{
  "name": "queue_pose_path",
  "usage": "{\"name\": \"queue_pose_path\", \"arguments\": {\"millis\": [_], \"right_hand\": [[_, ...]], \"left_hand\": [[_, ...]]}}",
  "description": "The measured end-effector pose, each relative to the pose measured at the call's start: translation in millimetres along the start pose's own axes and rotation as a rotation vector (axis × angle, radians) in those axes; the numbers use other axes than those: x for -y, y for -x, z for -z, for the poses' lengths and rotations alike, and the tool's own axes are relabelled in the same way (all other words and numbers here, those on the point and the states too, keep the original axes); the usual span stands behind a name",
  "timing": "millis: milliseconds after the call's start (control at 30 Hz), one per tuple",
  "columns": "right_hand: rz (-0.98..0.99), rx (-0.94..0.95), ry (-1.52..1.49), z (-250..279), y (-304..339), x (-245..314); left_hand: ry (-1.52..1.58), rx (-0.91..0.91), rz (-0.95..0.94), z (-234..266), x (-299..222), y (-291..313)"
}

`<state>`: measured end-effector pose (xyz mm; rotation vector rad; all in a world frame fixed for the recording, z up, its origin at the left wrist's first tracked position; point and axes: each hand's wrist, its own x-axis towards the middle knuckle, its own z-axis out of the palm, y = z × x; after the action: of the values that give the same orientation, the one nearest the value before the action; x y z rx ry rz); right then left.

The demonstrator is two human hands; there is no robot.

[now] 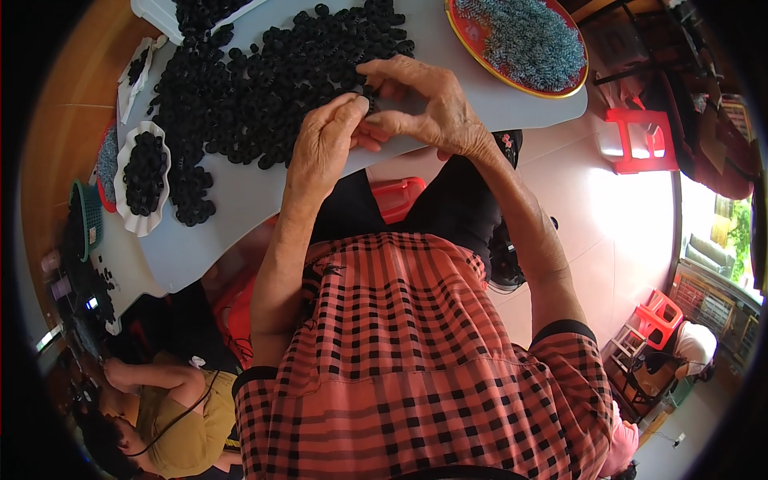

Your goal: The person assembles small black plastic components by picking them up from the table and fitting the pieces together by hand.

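Both my hands meet over the near edge of the table, in front of a large pile of small black round parts point(264, 80). My left hand point(324, 140) is closed, thumb and fingers pinching a small black round part point(369, 93), mostly hidden. My right hand point(432, 104) faces it, its thumb and forefinger spread apart around that part, the other fingers curled behind. Its thumb is close to the left fingers; I see nothing clearly held in it. Right of the pile, a red round tray point(460, 42) with a yellow rim bears many small blue-grey coils, which look like springs point(532, 44).
A white wavy-edged dish point(122, 180) of black parts stands at the table's left, near a green basket point(86, 220). A person in a mustard top point(188, 420) sits at lower left. Red plastic stools point(644, 140) stand on the tiled floor at right.
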<state>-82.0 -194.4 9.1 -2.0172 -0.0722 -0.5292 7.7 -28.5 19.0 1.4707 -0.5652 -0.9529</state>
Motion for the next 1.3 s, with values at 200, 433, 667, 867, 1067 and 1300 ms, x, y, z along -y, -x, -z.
{"name": "queue_pose_path", "arguments": {"millis": [200, 433, 667, 867, 1067, 1300], "right_hand": [[0.041, -0.009, 0.056, -12, 6, -1], [0.209, -0.036, 0.199, -12, 9, -6], [0.066, -0.004, 0.087, -6, 3, 0], [0.132, -0.019, 0.148, -6, 2, -4], [0.176, 0.020, 0.229, -5, 2, 8], [0.079, -0.077, 0.438, 38, -47, 31]], "left_hand": [[-0.084, 0.030, 0.001, 1, 0, -2], [-0.031, 0.002, 0.017, -12, 1, 0], [0.398, 0.023, -0.022, -16, 14, -1], [0.336, 0.066, -0.004, -10, 9, -7], [0.420, 0.080, 0.060, -3, 17, -6], [0.467, 0.029, -0.092, -1, 12, 4]]}}
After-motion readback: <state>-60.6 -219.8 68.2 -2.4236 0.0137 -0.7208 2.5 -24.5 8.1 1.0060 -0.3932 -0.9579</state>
